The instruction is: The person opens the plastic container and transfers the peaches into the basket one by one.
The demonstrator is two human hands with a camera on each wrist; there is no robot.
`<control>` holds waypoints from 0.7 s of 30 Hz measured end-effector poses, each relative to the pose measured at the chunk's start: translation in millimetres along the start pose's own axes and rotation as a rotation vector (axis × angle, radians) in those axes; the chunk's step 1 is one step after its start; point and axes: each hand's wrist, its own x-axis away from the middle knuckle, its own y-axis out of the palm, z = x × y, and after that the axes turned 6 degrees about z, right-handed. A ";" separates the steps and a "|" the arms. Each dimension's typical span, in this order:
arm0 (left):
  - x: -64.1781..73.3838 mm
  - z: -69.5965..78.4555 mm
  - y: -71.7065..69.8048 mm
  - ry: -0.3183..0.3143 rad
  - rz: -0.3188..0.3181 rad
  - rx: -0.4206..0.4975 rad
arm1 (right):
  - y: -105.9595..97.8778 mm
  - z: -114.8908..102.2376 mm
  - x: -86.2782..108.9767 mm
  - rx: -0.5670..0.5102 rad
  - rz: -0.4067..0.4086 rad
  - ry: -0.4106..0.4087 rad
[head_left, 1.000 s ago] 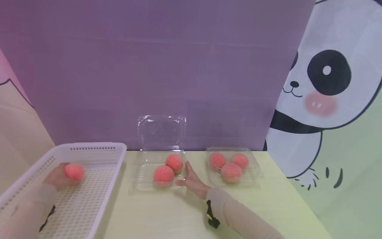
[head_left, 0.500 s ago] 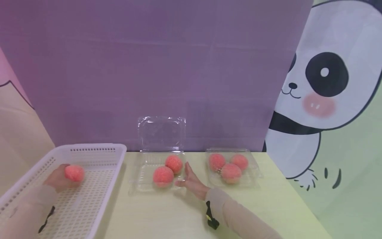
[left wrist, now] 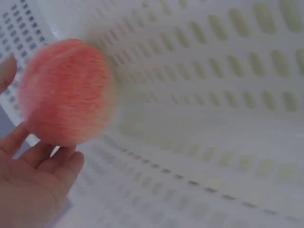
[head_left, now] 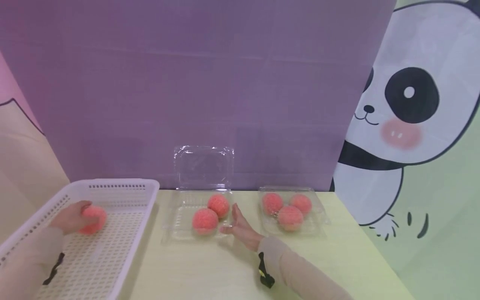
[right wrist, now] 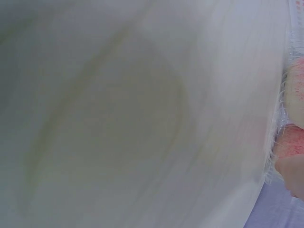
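Peach (left wrist: 69,92) in the basket (head_left: 123,182) lies rightward against the left hand's (head_left: 69,217) loosely spread fingers, while the right hand (head_left: 243,229), straight-fingered, reaches beside the clear box (head_left: 181,223).

The left hand (head_left: 71,217) is inside the basket (head_left: 112,181), fingers (left wrist: 71,166) loosely bent, thumb (left wrist: 6,72) spread from them. Well right of the basket, the right hand (head_left: 246,232) has its thumb and fingers parted, its forearm (head_left: 305,264) slanting toward the basket.
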 end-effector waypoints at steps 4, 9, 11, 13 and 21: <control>-3.7 26.4 -14.3 0.035 0.008 -0.014 | -1.0 0.7 -0.5 -0.011 0.000 -0.011; -9.7 68.5 -28.7 0.054 0.045 0.001 | -2.2 1.6 -1.0 -0.016 0.008 -0.012; -10.4 85.3 -34.1 0.080 0.064 0.004 | -2.0 1.5 -1.0 -0.016 0.009 -0.007; -10.0 102.4 -37.8 0.113 0.077 0.000 | -1.7 1.6 -0.9 -0.013 0.009 -0.004; -3.0 168.9 -41.3 0.156 0.102 0.075 | 0.5 1.9 -1.4 -0.010 0.015 -0.003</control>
